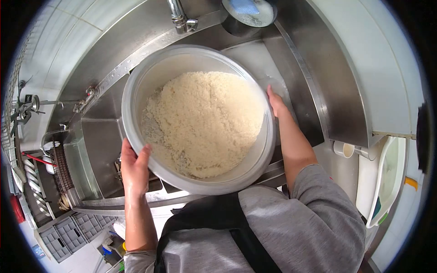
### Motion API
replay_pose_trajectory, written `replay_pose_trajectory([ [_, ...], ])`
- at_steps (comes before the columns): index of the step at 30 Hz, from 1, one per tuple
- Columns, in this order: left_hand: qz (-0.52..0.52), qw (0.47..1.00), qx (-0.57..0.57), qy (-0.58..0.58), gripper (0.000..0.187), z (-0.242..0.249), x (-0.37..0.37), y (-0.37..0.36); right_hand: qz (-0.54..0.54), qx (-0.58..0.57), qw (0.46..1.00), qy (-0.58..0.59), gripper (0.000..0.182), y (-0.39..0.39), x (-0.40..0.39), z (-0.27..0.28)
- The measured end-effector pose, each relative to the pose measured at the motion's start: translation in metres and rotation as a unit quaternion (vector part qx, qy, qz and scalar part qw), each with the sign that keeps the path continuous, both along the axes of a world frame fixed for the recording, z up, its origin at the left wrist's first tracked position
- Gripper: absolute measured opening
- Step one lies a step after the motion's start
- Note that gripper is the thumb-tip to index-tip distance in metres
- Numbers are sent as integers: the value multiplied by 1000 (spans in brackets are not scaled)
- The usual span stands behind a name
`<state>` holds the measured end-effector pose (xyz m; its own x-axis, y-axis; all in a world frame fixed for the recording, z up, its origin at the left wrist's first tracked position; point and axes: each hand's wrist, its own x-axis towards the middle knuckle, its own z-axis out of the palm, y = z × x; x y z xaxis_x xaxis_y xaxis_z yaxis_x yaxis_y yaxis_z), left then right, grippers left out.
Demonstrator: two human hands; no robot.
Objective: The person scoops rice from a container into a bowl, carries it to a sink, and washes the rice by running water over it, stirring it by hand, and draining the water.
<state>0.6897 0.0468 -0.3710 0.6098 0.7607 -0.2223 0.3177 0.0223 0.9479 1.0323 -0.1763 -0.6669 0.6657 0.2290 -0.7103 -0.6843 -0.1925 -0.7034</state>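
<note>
A large round metal pot [197,186] is held over the sink [255,59], close to my body. Pale, wet-looking rice grains [209,123] fill much of it, with some cloudy liquid at the left side. My left hand [135,168] grips the pot's lower left rim, thumb over the edge. My right hand [276,101] is against the pot's right side, with its fingers partly hidden by the pot.
A faucet [182,20] stands at the back. Beside it, a dark pot [241,29] holds foamy water and a blue sponge. A second basin [102,136] is at left, a white tub [387,182] at right, and a grey crate [68,234] lower left.
</note>
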Motion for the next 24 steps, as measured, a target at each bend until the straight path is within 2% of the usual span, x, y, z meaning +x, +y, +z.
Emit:
replay_pose_trajectory([
  [2,31,999,10,2,29,-27,-25,18,30,42,998,-31,52,15,12,-1],
  [4,43,993,52,92,31,-54,-50,29,145,33,965,-214,48,29,10,14],
  [5,31,993,63,100,32,-74,-62,29,149,35,963,-223,48,32,12,28],
  [7,21,992,64,104,34,-103,-78,22,159,-54,931,-323,40,30,10,56],
  [8,22,992,82,93,31,-127,-85,19,168,-68,915,-361,39,25,17,51],
  [9,23,990,65,121,30,-128,-80,15,181,-79,895,-399,38,20,28,44],
  [10,25,987,45,150,29,-128,-76,11,174,-106,889,-410,38,18,32,51],
  [11,21,985,94,145,31,-156,-82,12,166,-131,881,-422,39,17,37,59],
  [12,22,984,66,163,33,-162,-77,10,188,-128,873,-431,39,13,42,58],
  [14,20,983,61,172,34,-171,-74,16,126,-101,890,-427,38,17,49,58],
  [15,21,987,42,156,33,-172,-67,17,140,-100,885,-432,38,15,57,59],
  [17,23,986,58,153,33,-181,-60,25,181,-212,862,-424,25,12,64,61],
  [19,42,982,96,158,34,-207,-50,38,229,-288,678,-637,30,29,80,57],
  [21,75,969,116,203,33,-209,-30,54,195,-209,602,-746,43,92,56,114],
  [22,99,970,82,205,30,-206,-20,59,244,-198,633,-707,46,127,52,134],
  [23,105,965,111,212,30,-210,-14,65,269,-119,658,-693,51,162,42,152],
  [24,112,959,139,220,30,-215,-12,67,282,-61,630,-721,57,193,31,168],
])
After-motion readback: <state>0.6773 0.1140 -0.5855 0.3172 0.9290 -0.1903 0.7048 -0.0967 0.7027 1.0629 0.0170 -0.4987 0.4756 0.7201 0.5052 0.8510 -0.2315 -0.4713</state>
